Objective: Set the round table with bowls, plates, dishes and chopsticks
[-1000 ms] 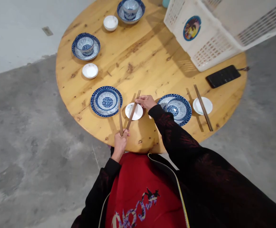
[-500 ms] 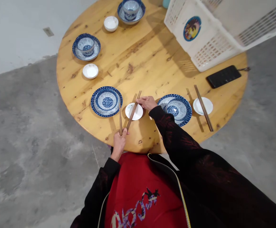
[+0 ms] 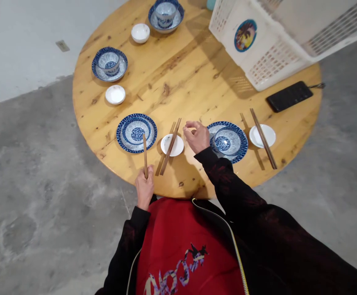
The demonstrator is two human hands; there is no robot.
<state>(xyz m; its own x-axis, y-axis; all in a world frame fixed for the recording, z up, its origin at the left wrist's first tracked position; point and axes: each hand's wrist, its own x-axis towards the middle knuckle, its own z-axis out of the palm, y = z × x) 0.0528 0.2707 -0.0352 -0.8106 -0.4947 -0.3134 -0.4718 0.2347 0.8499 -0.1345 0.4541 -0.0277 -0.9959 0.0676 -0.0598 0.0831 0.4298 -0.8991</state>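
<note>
My left hand (image 3: 144, 186) is at the near edge of the round wooden table (image 3: 190, 69), closed round brown chopsticks (image 3: 145, 151) that stand up over a blue patterned plate (image 3: 123, 139). A second pair of chopsticks (image 3: 172, 137) lies slanted across a small white dish (image 3: 178, 148), with nothing touching it. My right hand (image 3: 197, 137) hovers just right of that dish, fingers curled in with nothing in them. It sits beside another blue plate with a bowl (image 3: 238, 143).
A further pair of chopsticks (image 3: 262, 137) rests on a white dish (image 3: 269, 133) at the right. A black phone (image 3: 289, 96) and a white plastic basket (image 3: 258, 49) occupy the far right. Two more blue bowl settings (image 3: 109, 63) (image 3: 165, 10) with small white dishes stand at the back.
My right hand let go of the pair on the white dish and drew back to the right. My left hand released that pair too and moved left with the other chopsticks.
</note>
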